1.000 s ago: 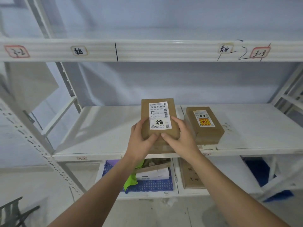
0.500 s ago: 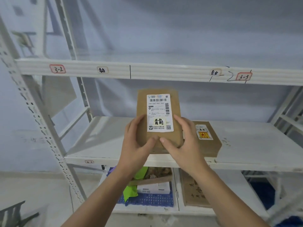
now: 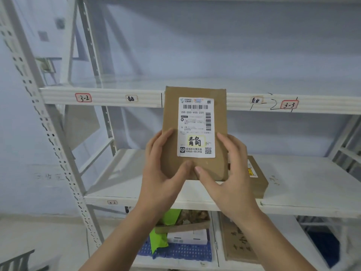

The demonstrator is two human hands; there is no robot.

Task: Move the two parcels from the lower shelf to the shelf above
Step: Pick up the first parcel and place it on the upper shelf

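Note:
A brown cardboard parcel with a white shipping label (image 3: 195, 132) is held upright in the air, its top edge level with the front rail of the upper shelf (image 3: 117, 97). My left hand (image 3: 162, 173) grips its lower left side and my right hand (image 3: 228, 173) its lower right side, thumbs on the front. A second brown parcel with a yellow sticker (image 3: 256, 178) lies flat on the lower shelf (image 3: 312, 184), partly hidden behind my right hand.
The white metal rack has slotted uprights (image 3: 48, 133) at the left. Below the lower shelf sit a blue crate (image 3: 181, 251) with a green bag and small boxes, and a flat cardboard piece (image 3: 238, 243). Labels 3-2 and 3-3 mark the upper rail.
Both hands have lifted the labelled parcel off the lower shelf, up to the height of the upper shelf's rail. The view has tilted upward. The second parcel has stayed put.

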